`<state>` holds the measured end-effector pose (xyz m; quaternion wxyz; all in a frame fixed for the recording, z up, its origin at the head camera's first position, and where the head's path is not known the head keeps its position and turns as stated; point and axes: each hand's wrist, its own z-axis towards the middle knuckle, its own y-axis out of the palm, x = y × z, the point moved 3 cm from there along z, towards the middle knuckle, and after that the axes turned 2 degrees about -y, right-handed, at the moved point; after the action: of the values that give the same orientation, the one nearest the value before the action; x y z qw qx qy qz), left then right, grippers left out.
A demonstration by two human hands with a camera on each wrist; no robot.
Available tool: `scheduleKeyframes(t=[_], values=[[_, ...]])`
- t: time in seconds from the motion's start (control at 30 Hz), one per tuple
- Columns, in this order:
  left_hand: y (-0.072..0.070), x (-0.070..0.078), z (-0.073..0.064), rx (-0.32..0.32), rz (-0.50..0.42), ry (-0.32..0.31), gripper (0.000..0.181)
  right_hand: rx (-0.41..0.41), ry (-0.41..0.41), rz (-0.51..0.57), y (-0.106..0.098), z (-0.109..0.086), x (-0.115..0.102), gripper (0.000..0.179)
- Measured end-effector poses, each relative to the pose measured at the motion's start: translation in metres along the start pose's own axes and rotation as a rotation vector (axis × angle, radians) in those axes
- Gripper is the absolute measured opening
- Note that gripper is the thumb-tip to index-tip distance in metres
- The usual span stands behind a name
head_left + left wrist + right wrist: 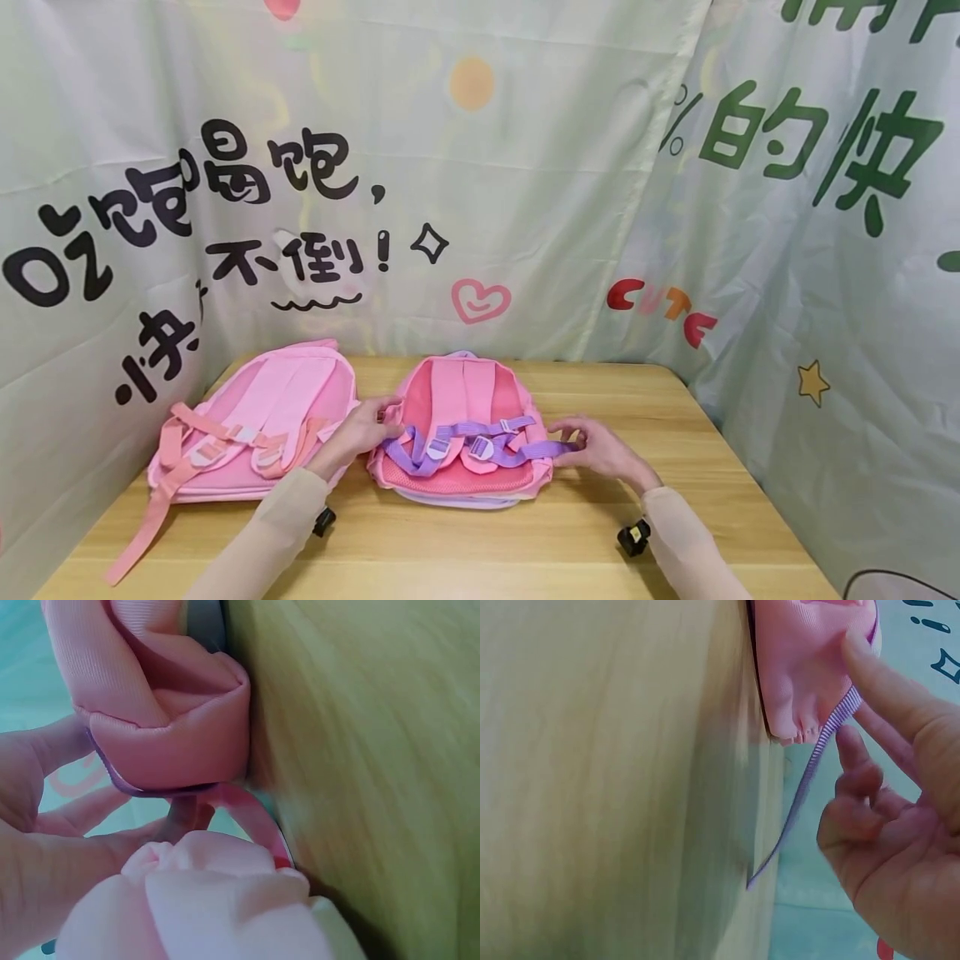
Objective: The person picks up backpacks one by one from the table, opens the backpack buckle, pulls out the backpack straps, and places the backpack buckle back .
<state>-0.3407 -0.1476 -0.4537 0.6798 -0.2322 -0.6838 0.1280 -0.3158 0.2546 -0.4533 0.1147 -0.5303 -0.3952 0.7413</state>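
Observation:
A small pink backpack (pixel 465 392) lies on the table with its back panel and shoulder straps facing up. Purple webbing straps (pixel 480 446) with pale buckles cross its lower half. At its left side my left hand (pixel 367 427) touches the edge with loosely extended fingers; the left wrist view shows them beside the pink side wall (pixel 165 746). My right hand (pixel 596 447) is at the right side, its thumb against the pink fabric (pixel 802 667). One purple strap end (pixel 806 780) hangs past the loosely bent right fingers, not visibly pinched.
To the left lies a larger light pink backpack (pixel 258 400), also straps up, with an orange-pink strap (pixel 142 525) trailing toward the table's front. Printed fabric curtains (pixel 525 208) enclose the wooden table (pixel 450 558) at the back and sides.

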Motion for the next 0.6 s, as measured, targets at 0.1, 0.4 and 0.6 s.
scheduleKeyframes(t=[0.1,0.4,0.6], values=[[0.001,0.000,0.001,-0.010,0.010,0.004,0.061,-0.002,-0.010,0.064,0.000,0.001,0.001,0.047],[0.008,0.004,0.000,-0.029,0.033,0.048,0.048,0.030,0.047,0.238,0.002,-0.003,0.006,0.036],[0.017,0.009,0.000,-0.050,0.016,0.038,0.045,0.071,0.121,0.350,-0.001,-0.008,0.008,0.039]])
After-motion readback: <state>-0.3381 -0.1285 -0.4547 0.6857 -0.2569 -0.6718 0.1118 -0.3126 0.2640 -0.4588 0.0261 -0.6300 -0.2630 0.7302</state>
